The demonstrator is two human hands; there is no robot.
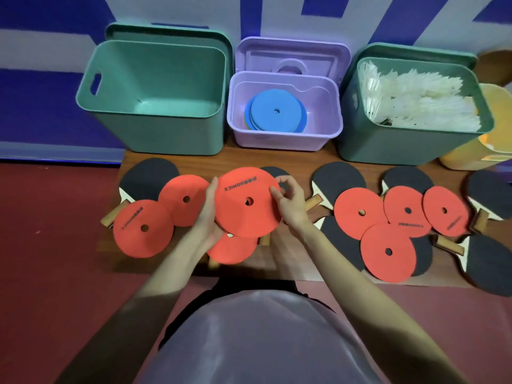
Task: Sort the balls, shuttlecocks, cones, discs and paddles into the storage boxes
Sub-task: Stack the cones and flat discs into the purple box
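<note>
At the centre of the frame, the left hand (206, 214) cups a red disc (247, 202) from below and along its left edge, fingers curled under it, while the right hand (291, 203) pinches the disc's right edge between thumb and fingertips; so both grips are closed on the same disc, lifted just above the table (304, 159). There may be more discs stacked under it, but that cannot be told.

The table is brown wood grain, and stands on a dark red floor (50, 231). Behind it is a wall (41, 79) painted in blue and pale grey blocks. More red discs lie loose on the table: three at lower left (142, 228) and four at right (388, 252), all overlapping black-faced paddles (339, 180) with wooden handles.

Along the back, from upper left to upper right: a green box (155, 134) with nothing showing inside, a lilac box (282, 134) holding blue discs (277, 110), and a second green box (401, 145) full of white shuttlecocks (415, 106). A yellow container (471, 153) sits at the far right edge.
</note>
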